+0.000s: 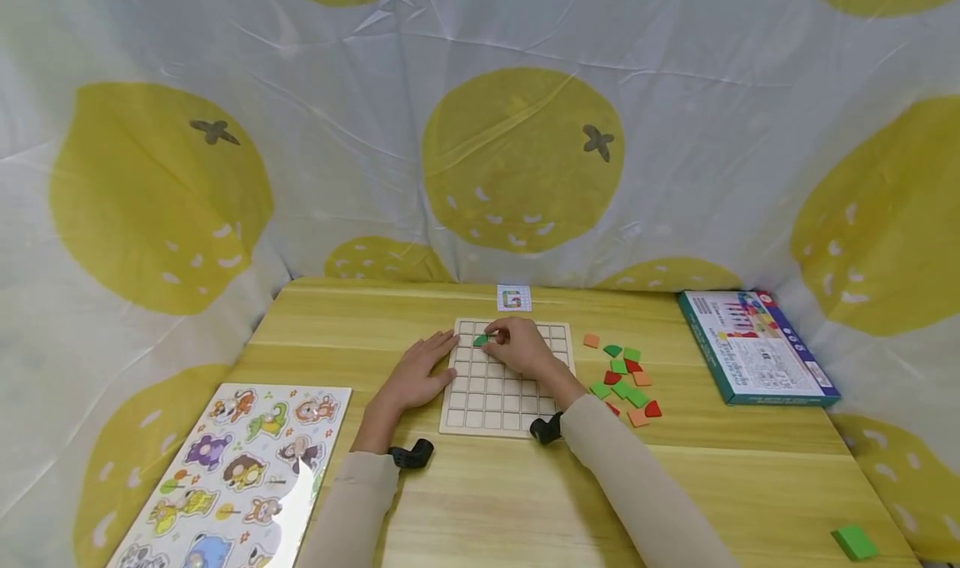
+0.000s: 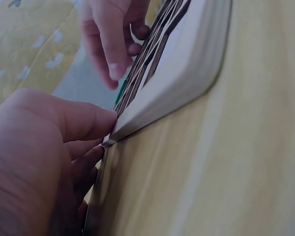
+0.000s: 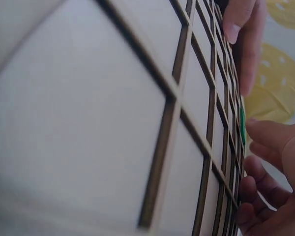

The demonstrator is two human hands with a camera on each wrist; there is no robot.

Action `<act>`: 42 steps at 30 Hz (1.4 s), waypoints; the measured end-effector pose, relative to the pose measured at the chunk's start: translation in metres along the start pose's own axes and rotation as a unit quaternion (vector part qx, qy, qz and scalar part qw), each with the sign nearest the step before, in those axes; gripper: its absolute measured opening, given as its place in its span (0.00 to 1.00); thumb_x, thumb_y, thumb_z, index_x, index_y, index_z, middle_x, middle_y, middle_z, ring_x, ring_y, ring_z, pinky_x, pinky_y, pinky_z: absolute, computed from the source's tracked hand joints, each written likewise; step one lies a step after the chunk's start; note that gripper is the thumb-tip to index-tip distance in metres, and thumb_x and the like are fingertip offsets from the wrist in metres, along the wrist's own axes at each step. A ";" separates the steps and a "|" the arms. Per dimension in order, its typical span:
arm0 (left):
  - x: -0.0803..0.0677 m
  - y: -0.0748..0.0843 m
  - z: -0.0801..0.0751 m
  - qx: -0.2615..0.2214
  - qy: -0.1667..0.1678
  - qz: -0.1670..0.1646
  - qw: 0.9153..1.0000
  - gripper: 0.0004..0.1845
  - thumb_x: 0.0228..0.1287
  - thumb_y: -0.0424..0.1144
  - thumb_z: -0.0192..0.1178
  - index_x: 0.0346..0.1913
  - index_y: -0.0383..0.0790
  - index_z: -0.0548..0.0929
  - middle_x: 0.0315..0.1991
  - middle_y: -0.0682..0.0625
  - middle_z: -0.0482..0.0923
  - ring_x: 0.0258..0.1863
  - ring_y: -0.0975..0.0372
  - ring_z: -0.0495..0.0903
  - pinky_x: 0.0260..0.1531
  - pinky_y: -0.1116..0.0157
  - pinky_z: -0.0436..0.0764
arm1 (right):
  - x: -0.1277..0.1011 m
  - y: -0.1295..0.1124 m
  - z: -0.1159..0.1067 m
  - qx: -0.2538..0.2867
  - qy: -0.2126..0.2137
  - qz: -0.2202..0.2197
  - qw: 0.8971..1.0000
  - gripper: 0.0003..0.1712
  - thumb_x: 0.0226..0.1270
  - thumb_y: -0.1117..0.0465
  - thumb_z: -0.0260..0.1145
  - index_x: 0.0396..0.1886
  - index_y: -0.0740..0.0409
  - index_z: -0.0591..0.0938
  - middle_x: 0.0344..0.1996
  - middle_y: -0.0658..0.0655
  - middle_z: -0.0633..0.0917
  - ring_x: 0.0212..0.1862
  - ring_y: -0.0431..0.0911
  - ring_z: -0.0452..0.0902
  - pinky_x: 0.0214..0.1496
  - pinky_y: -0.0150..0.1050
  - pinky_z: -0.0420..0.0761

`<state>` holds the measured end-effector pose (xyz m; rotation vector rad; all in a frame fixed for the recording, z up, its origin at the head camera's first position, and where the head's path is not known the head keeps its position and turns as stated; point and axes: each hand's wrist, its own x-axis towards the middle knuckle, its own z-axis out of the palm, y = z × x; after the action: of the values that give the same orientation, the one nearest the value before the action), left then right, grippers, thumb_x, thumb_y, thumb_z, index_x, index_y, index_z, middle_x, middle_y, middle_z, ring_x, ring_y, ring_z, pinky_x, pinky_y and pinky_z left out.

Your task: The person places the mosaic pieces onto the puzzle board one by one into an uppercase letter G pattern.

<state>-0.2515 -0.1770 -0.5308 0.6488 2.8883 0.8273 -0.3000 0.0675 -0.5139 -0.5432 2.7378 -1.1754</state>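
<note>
A pale wooden grid board lies on the table. In one of its upper-left cells is a green tile with a curved edge. My right hand reaches over the board and pinches this tile between thumb and index finger; the other fingers are curled. In the right wrist view the thumb meets the tile's green edge, and the index finger is hidden. My left hand rests at the board's left side, fingers extended. Its thumb touches the board's edge in the left wrist view.
Several loose red, orange and green tiles lie right of the board. A small pattern card lies behind it. A printed box is at the right, an animal puzzle at the left, and a green block near right.
</note>
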 end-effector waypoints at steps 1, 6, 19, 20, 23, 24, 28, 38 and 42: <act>0.000 0.000 0.001 -0.001 -0.001 -0.001 1.000 0.35 0.74 0.45 0.54 0.80 0.41 0.63 0.82 0.44 0.57 0.82 0.46 0.54 0.82 0.45 0.50 | -0.002 0.002 -0.002 0.004 0.001 0.001 1.000 0.19 0.70 0.54 0.71 0.57 0.55 0.87 0.37 0.51 0.84 0.36 0.44 0.76 0.42 0.39 0.78; 0.000 -0.001 0.000 -0.005 -0.011 -0.009 1.000 0.36 0.72 0.44 0.54 0.81 0.42 0.62 0.82 0.45 0.57 0.82 0.47 0.54 0.82 0.46 0.50 | -0.017 0.009 -0.016 0.023 0.006 0.010 1.000 0.19 0.70 0.54 0.71 0.57 0.54 0.87 0.39 0.51 0.84 0.36 0.44 0.76 0.42 0.40 0.79; 0.001 0.002 -0.001 0.001 0.006 -0.025 1.000 0.38 0.67 0.42 0.53 0.80 0.43 0.63 0.81 0.43 0.59 0.80 0.44 0.57 0.77 0.38 0.56 | -0.060 0.039 -0.065 0.004 0.054 0.020 0.998 0.19 0.69 0.53 0.72 0.56 0.55 0.88 0.37 0.53 0.82 0.36 0.47 0.72 0.36 0.39 0.74; 0.001 0.002 0.000 0.004 0.006 -0.024 1.000 0.38 0.67 0.42 0.53 0.81 0.43 0.63 0.81 0.43 0.59 0.80 0.44 0.57 0.77 0.38 0.57 | -0.063 0.044 -0.069 0.003 0.060 0.020 0.998 0.19 0.69 0.53 0.72 0.55 0.55 0.88 0.37 0.53 0.82 0.35 0.47 0.72 0.36 0.39 0.74; 0.001 0.002 0.001 0.002 0.007 -0.020 1.000 0.37 0.68 0.42 0.52 0.81 0.42 0.62 0.81 0.42 0.58 0.81 0.45 0.56 0.77 0.39 0.56 | -0.073 0.057 -0.081 0.000 0.079 0.023 0.997 0.19 0.68 0.54 0.73 0.55 0.56 0.88 0.37 0.54 0.83 0.36 0.46 0.73 0.37 0.39 0.75; 0.001 0.003 0.001 0.002 0.007 -0.018 1.000 0.37 0.68 0.42 0.52 0.81 0.41 0.62 0.81 0.42 0.58 0.81 0.45 0.56 0.77 0.39 0.55 | -0.076 0.061 -0.086 -0.002 0.085 0.025 0.996 0.19 0.68 0.55 0.73 0.55 0.57 0.88 0.37 0.54 0.83 0.36 0.46 0.74 0.37 0.39 0.76; 0.002 0.004 0.001 0.002 0.002 -0.020 1.000 0.37 0.68 0.42 0.51 0.81 0.42 0.61 0.82 0.43 0.57 0.82 0.46 0.54 0.79 0.41 0.53 | -0.086 0.078 -0.101 -0.009 0.093 0.036 0.995 0.20 0.69 0.55 0.72 0.56 0.58 0.87 0.37 0.55 0.83 0.35 0.47 0.74 0.33 0.37 0.75; 0.002 0.005 0.000 -0.005 -0.006 -0.022 1.000 0.38 0.69 0.43 0.51 0.82 0.42 0.59 0.82 0.43 0.55 0.83 0.47 0.52 0.81 0.43 0.51 | -0.106 0.104 -0.123 -0.040 0.088 0.060 0.994 0.19 0.70 0.55 0.71 0.56 0.59 0.87 0.34 0.55 0.82 0.32 0.47 0.71 0.33 0.37 0.74; 0.002 0.005 0.000 -0.004 -0.008 -0.018 1.000 0.38 0.70 0.43 0.51 0.82 0.42 0.58 0.83 0.43 0.54 0.83 0.46 0.51 0.81 0.42 0.50 | -0.114 0.111 -0.128 -0.053 0.078 0.061 0.994 0.16 0.70 0.58 0.71 0.54 0.60 0.88 0.31 0.54 0.81 0.29 0.46 0.69 0.31 0.37 0.71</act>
<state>-0.2517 -0.1725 -0.5279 0.5967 2.8723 0.8262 -0.2563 0.2668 -0.5094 -0.3011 2.9315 -1.0927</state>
